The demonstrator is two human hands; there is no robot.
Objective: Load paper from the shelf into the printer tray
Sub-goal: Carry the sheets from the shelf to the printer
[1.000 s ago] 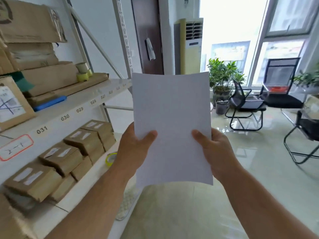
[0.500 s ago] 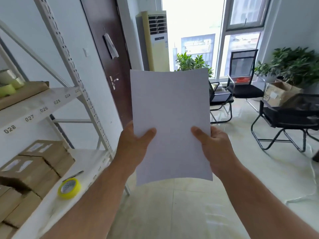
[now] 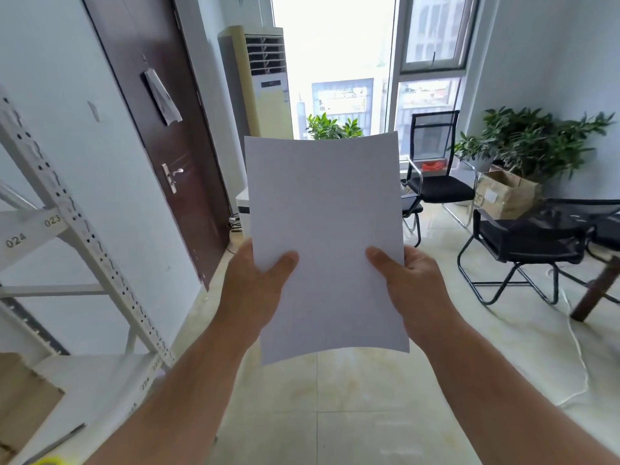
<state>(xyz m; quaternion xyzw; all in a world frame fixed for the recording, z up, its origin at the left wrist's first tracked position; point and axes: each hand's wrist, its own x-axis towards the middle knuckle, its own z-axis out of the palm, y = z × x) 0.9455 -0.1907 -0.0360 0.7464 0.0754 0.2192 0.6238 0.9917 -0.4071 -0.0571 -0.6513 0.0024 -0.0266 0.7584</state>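
A stack of plain white paper stands upright in front of me, slightly bowed, filling the middle of the view. My left hand grips its lower left edge, thumb on the front. My right hand grips the lower right edge the same way. The white metal shelf with number labels is at the left edge. A white box-like object, perhaps the printer, peeks out behind the paper's left edge by the wall; most of it is hidden.
A dark brown door and a tall beige air conditioner stand ahead left. Black chairs, a cardboard box and potted plants fill the right side. A brown table leg is at far right. Tiled floor lies ahead.
The view has swung right, away from the shelf and its boxes, toward the door and window. Both hands keep the same grip on the paper, held in the same place.
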